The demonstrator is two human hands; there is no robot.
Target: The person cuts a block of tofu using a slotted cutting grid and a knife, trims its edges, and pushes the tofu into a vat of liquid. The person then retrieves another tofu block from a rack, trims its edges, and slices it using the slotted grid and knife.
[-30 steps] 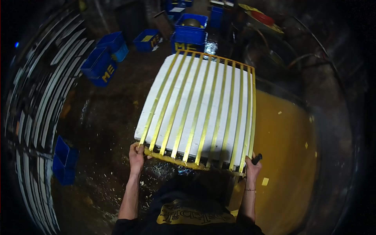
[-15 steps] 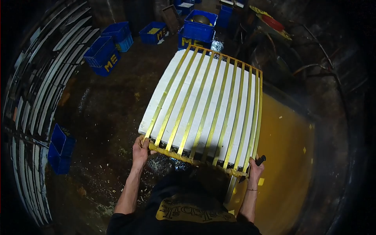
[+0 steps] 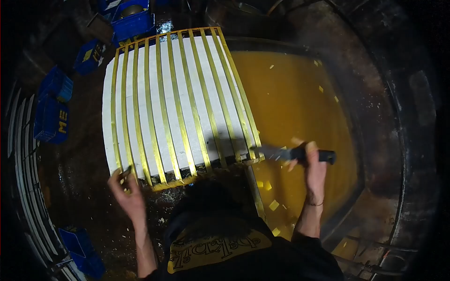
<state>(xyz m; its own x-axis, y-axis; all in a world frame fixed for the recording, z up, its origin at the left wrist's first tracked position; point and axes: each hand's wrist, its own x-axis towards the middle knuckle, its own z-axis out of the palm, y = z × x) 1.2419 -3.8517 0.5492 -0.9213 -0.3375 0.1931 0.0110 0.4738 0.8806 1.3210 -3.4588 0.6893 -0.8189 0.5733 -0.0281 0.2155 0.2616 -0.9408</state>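
A white slab (image 3: 153, 105) crossed lengthwise by yellow strips (image 3: 187, 136) lies in front of me, with an orange-brown bar (image 3: 171, 33) along its far end. My right hand (image 3: 313, 161) grips the black handle of a knife (image 3: 302, 154). The blade points left, its tip by the slab's near right corner; motion blurs it somewhat. At the near left corner my left hand (image 3: 126, 194) has thumb and fingers pinched together around something small and dark that I cannot make out. A ragged yellow-brown edge (image 3: 176, 184) runs along the slab's near side.
To the right is a tank of yellow-brown liquid (image 3: 300, 103) with yellow pieces (image 3: 274, 205) floating in it. Blue crates (image 3: 51, 119) stand at the left, another blue crate (image 3: 131, 21) at the back. Stacked pale boards (image 3: 28, 187) line the far left.
The view has swung right, so the slab appears further left. My right hand has come off the slab's corner and raised the knife over the tank. My left hand's grip at the corner has changed.
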